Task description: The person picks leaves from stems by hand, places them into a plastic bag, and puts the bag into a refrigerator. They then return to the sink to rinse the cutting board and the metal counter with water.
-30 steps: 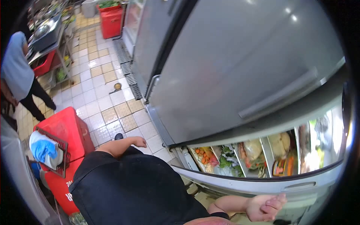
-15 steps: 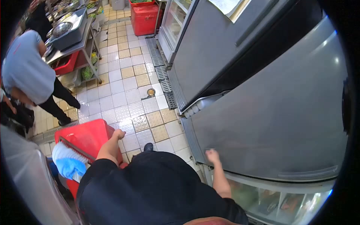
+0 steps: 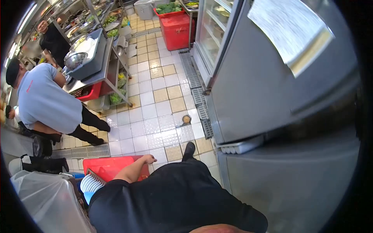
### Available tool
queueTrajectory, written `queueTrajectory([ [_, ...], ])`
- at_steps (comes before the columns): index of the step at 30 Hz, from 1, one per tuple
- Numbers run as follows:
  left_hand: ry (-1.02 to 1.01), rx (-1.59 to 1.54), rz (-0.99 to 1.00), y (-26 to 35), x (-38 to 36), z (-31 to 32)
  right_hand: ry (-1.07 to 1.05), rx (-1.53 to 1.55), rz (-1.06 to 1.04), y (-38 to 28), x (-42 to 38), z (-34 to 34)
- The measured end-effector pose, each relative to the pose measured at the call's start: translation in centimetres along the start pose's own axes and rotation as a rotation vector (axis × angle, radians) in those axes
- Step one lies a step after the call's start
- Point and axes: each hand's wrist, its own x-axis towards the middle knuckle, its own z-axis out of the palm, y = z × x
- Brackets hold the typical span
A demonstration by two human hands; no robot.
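My left hand (image 3: 149,159) hangs in front of my body with its fingers loosely apart and nothing visible in it. Under that forearm is a red bin (image 3: 107,167) with a flat top. A rack of white ribbed pieces (image 3: 90,182) and something light blue sit on the bin's near side, partly behind my sleeve. My right hand is out of sight. On my right, a grey fridge door (image 3: 272,182) is smeared by motion. A pale tray (image 3: 243,146) with rounded white items shows at the edge of the dark gap above it.
Wet tiled floor (image 3: 155,126) runs ahead beside a drain grate (image 3: 196,89). A person in a light blue shirt (image 3: 50,95) stands left at a metal table (image 3: 93,77). A red container (image 3: 176,33) stands at the back. Paper (image 3: 289,31) hangs on the fridge.
My view has shifted left and upward. My right hand, earlier touching or close to the lower grey door, has left the view. My left hand stays in front of me above the red bin.
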Motion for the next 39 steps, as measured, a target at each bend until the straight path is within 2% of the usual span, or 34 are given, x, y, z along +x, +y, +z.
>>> queueTrajectory([
  [2, 0.049, -0.101, -0.061, -0.4, 0.8, -5.4, 0.075, -0.288, -0.256, -5.3, 9.1, -6.7],
  [3, 0.136, -0.201, -0.053, -0.4, 1.3, -8.1, 0.147, -0.431, -0.382, -8.3, 14.2, -9.7],
  [4, 0.229, -0.303, -0.046, -0.4, 2.0, -10.7, 0.240, -0.316, -0.296, -17.4, 9.2, -16.3],
  [6, 0.414, -0.650, -0.043, 0.0, 3.1, -15.6, 0.298, -0.341, -0.445, -31.6, 4.0, -27.3],
  [7, 0.508, -0.825, -0.040, 0.2, 3.1, -17.4, 0.341, -0.340, -0.541, -36.3, 5.3, -30.5],
  [10, 0.606, -0.985, -0.091, 0.3, 3.3, -21.3, 0.364, -0.241, -0.703, -51.1, 5.9, -38.8],
  [11, 0.557, -0.989, -0.092, -2.9, 6.3, -20.2, 0.405, -0.148, -0.738, -55.7, 5.9, -40.8],
  [13, 0.514, -0.936, -0.232, -4.5, 7.2, -19.9, 0.403, 0.140, -0.766, -63.8, 8.8, -43.2],
  [15, 0.287, -0.826, -0.333, -9.2, 10.9, -17.3, 0.330, 0.391, -0.775, -69.0, 12.8, -43.3],
  [16, 0.201, -0.733, -0.345, -11.2, 12.3, -16.3, 0.266, 0.502, -0.780, -71.0, 13.9, -43.0],
  [17, 0.164, -0.526, -0.213, -13.4, 13.2, -15.2, 0.143, 0.600, -0.775, -72.5, 13.4, -42.4],
  [19, 0.234, -0.176, 0.161, -16.5, 12.9, -15.1, 0.126, 0.355, -0.782, -72.5, 15.1, -40.7],
  [20, 0.026, -0.144, 0.191, -16.8, 16.2, -18.2, 0.016, 0.052, -0.706, -71.6, 15.5, -40.9],
  [21, -0.181, -0.115, 0.222, -16.7, 19.0, -21.8, -0.008, 0.019, -0.577, -70.0, 16.8, -40.1],
  [22, -0.385, -0.078, 0.244, -16.4, 22.5, -25.6, -0.057, 0.042, -0.590, -69.3, 15.0, -40.3],
  [24, -0.177, -0.057, -0.005, -14.1, 26.5, -35.5, -0.051, 0.055, -0.329, -67.3, 14.8, -40.8],
  [25, -0.072, -0.065, -0.128, -12.1, 27.8, -41.5, 0.023, 0.119, -0.208, -65.5, 16.5, -40.4],
  [26, 0.275, 0.039, 0.037, -13.8, 32.1, -44.8, 0.096, 0.181, -0.087, -63.9, 17.9, -40.2],
  [27, 0.394, -0.170, -0.037, -11.2, 31.5, -52.1, 0.055, 0.325, -0.070, -62.7, 17.9, -40.9],
  [28, 0.534, -0.505, -0.147, -8.3, 31.1, -58.7, 0.014, 0.471, -0.056, -62.1, 18.0, -41.3],
  [29, 0.638, -0.621, -0.118, -7.9, 32.9, -64.2, -0.010, 0.529, -0.021, -62.0, 19.4, -41.4],
  [31, 1.051, -0.613, -0.199, -5.9, 35.1, -74.1, -0.057, 0.649, 0.045, -62.1, 24.7, -40.9],
  [32, 1.185, -0.663, -0.184, -5.2, 35.8, -78.6, -0.085, 0.707, 0.078, -63.2, 27.0, -41.6],
  [34, 1.384, -0.740, -0.208, -4.2, 36.6, -85.9, -0.136, 0.794, 0.119, -67.4, 29.7, -43.9],
  [36, 1.505, -0.698, -0.290, -4.4, 38.7, -90.2, -0.223, 0.808, 0.087, -76.9, 30.8, -49.6],
  [38, 1.429, -0.708, -0.323, -4.6, 39.5, -92.9, -0.314, 0.782, 0.016, -87.1, 31.5, -55.1],
  [39, 1.384, -0.718, -0.341, -4.7, 39.9, -93.4, -0.165, 0.702, -0.161, -89.8, 39.4, -55.2],
])
